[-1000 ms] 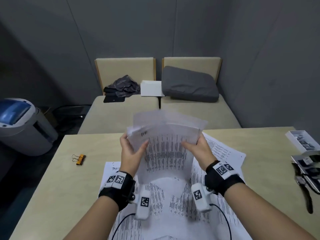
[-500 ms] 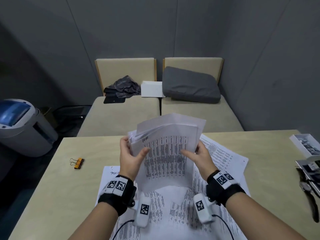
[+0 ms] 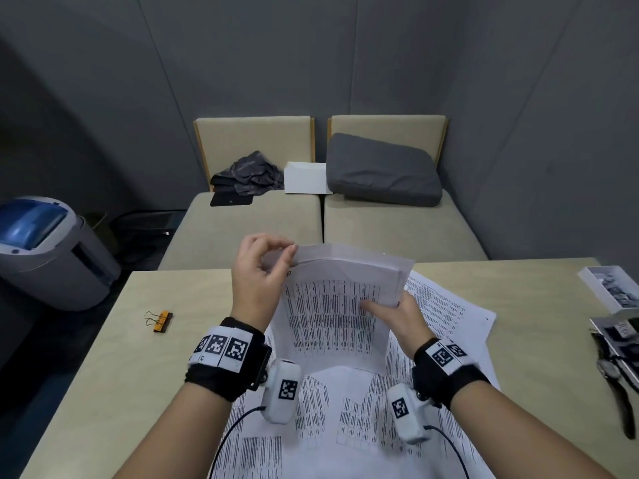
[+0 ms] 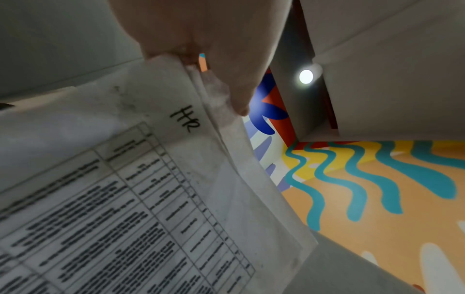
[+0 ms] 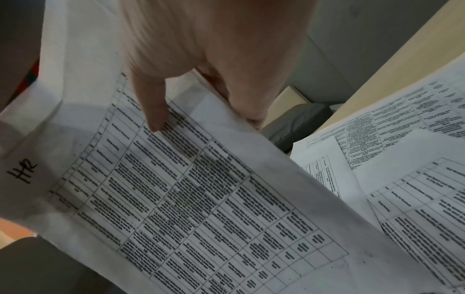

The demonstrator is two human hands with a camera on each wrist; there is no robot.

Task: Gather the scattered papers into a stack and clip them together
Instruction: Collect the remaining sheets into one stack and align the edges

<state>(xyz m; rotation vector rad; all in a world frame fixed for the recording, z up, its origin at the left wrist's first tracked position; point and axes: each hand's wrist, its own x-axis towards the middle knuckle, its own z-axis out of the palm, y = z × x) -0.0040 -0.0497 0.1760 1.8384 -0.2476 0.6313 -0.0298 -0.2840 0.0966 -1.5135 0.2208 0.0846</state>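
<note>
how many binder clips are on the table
1. The binder clip lies on the table to the left of the papers; others may be hidden under the sheets.

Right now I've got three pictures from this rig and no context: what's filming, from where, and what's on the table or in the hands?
No machine here: a person wears three cameras. The head view looks down at both hands; each wrist view looks along one hand at its fingers. The left hand pinches the top left corner of a sheaf of white printed sheets, marked "HR" by hand; the right hand grips its right edge, thumb on the front page. More loose printed pages lie spread on the pale wooden table. A small orange binder clip lies untouched at the left. A black-strapped wristwatch lies at the right edge.
</note>
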